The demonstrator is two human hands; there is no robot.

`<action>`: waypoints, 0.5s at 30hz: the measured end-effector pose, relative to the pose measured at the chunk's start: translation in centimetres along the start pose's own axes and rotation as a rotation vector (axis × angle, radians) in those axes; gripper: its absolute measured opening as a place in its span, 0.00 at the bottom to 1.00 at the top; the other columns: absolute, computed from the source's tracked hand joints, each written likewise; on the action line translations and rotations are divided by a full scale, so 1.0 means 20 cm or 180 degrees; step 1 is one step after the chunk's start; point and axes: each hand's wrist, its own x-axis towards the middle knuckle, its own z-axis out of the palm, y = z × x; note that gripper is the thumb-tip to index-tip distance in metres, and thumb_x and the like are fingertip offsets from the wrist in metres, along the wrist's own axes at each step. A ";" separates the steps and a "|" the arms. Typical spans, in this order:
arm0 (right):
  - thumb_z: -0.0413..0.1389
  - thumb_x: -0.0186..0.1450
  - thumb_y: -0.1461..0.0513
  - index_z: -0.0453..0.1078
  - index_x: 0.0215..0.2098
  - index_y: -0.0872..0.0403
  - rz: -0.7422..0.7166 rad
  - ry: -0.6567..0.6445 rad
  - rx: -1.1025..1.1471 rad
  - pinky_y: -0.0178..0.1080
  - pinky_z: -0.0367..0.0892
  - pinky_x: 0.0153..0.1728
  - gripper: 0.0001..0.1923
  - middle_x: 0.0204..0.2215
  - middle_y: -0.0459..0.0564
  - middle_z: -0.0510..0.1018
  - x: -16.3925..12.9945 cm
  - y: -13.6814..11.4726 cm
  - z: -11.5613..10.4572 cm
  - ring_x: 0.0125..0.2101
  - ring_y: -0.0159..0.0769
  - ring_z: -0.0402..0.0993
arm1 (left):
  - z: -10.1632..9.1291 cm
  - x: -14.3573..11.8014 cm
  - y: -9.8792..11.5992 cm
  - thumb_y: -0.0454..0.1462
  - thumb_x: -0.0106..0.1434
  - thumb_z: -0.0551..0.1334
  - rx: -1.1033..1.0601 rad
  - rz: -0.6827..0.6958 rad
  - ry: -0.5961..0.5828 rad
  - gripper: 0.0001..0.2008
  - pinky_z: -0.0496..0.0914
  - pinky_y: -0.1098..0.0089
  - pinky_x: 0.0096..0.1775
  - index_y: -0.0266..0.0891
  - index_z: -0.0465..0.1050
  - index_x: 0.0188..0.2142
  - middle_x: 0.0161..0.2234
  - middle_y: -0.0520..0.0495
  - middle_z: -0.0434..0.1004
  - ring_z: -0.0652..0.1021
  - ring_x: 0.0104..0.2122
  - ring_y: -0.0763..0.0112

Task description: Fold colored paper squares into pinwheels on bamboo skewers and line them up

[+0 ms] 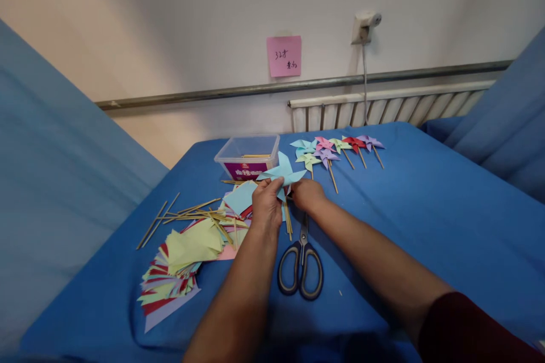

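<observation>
A light blue paper pinwheel point(281, 170) is raised over the middle of the table. My left hand point(268, 199) pinches it, thumb pressed on the front near its centre. Close behind its right side is my right hand point(307, 194), fingers curled in; whatever they grip is hidden. Dark-handled scissors point(303, 266) lie below my hands, handles toward me. Just left of the scissors' blades are a few thin wooden sticks point(288, 220). A light blue paper sheet point(240, 197) lies left of my left hand.
Finished pinwheels point(326, 156) on sticks lie in a group at the back right. A clear plastic box point(247, 153) with sticks stands at the back. Fanned coloured paper point(170, 283) and loose sticks point(191, 214) cover the left side of the blue-covered table point(409, 198).
</observation>
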 end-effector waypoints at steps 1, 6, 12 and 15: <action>0.50 0.66 0.63 0.76 0.45 0.53 -0.0037 -0.0011 -0.0007 0.38 0.67 0.44 0.15 0.45 0.57 0.80 0.00 -0.01 0.00 0.45 0.45 0.76 | 0.00 0.00 0.00 0.33 0.39 0.71 -0.0021 0.0006 -0.0015 0.13 0.67 0.73 0.28 0.35 0.70 0.24 0.20 0.54 0.73 0.73 0.20 0.75; 0.49 0.66 0.64 0.74 0.49 0.54 -0.0114 -0.0002 -0.0039 0.39 0.67 0.46 0.16 0.48 0.59 0.79 0.00 -0.02 0.00 0.47 0.45 0.76 | 0.00 0.00 -0.01 0.33 0.39 0.72 -0.0073 0.0021 -0.0081 0.13 0.67 0.73 0.28 0.35 0.70 0.24 0.20 0.53 0.73 0.73 0.20 0.75; 0.50 0.66 0.64 0.72 0.52 0.52 -0.0222 -0.0128 0.0017 0.40 0.67 0.48 0.18 0.50 0.56 0.78 0.01 -0.01 0.00 0.48 0.44 0.75 | 0.00 -0.01 0.00 0.32 0.39 0.71 -0.0052 -0.0048 -0.0074 0.13 0.66 0.73 0.27 0.34 0.71 0.25 0.20 0.52 0.74 0.72 0.20 0.75; 0.51 0.65 0.65 0.72 0.52 0.52 -0.0194 -0.0189 0.0098 0.39 0.66 0.50 0.18 0.52 0.54 0.77 0.02 -0.03 -0.01 0.51 0.44 0.73 | 0.00 -0.01 0.00 0.32 0.39 0.71 -0.0009 -0.0061 -0.0074 0.12 0.66 0.73 0.28 0.35 0.71 0.24 0.20 0.53 0.74 0.72 0.20 0.75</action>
